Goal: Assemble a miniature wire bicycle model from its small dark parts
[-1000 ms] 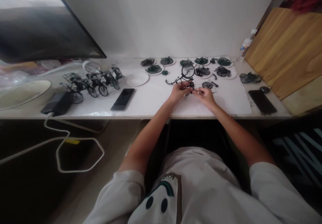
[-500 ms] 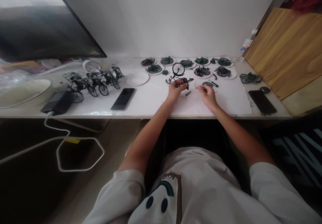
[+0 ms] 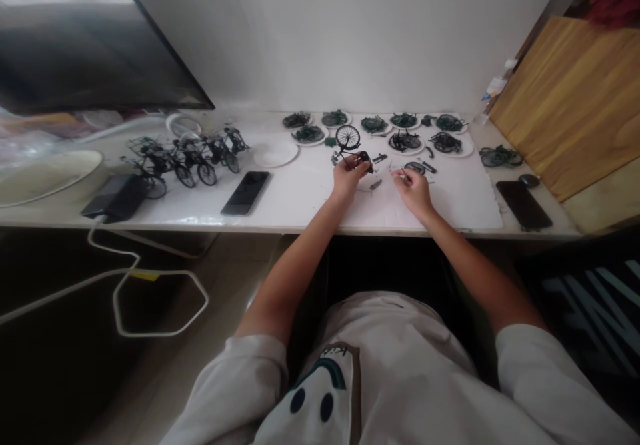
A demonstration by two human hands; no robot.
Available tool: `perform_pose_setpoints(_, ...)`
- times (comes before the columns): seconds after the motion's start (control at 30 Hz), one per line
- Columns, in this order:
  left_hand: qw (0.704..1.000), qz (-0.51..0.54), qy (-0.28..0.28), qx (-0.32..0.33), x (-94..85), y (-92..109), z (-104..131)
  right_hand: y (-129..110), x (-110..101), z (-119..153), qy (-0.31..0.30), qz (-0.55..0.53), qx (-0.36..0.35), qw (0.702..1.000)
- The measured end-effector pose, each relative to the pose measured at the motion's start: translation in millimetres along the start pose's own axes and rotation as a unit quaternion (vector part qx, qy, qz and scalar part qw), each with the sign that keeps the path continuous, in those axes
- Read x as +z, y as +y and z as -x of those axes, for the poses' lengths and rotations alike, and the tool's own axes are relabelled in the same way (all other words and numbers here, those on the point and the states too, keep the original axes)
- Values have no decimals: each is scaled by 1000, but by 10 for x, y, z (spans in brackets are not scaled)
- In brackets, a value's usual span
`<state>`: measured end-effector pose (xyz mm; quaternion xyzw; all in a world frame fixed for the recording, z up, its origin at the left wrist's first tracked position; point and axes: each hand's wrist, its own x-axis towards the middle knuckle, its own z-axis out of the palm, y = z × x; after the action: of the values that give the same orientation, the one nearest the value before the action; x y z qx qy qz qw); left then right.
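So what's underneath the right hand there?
The right hand hides whatever lies directly beneath it, so I can't tell. Around it shows the white work surface, and just beyond the fingertips lies a dark loose wheel.

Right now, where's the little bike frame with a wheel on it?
In the head view, the little bike frame is in the left hand, wheel uppermost, between the silver-edged phone on the left and the right hand.

The shirt [image 3: 415, 365] shows "ki"; pale letters [image 3: 611, 298] on the dark surface [image 3: 537, 281] are unclear.
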<state>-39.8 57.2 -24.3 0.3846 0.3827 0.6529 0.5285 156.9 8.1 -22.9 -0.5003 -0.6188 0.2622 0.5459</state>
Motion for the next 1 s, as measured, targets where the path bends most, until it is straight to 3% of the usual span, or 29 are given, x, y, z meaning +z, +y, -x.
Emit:
perform_pose_setpoints(0.4, 1000, -9, -2, -8, 14, 12, 14, -56, -14, 18, -22, 20, 22, 999)
perform_pose_setpoints(0.9, 997, -26, -68, 41, 44, 52, 82, -30, 2, 16, -24, 18, 9, 1000)
perform_pose_setpoints(1.0, 996, -28, -58, 55, 45, 38, 65, -38, 6, 10, -24, 34, -3, 999)
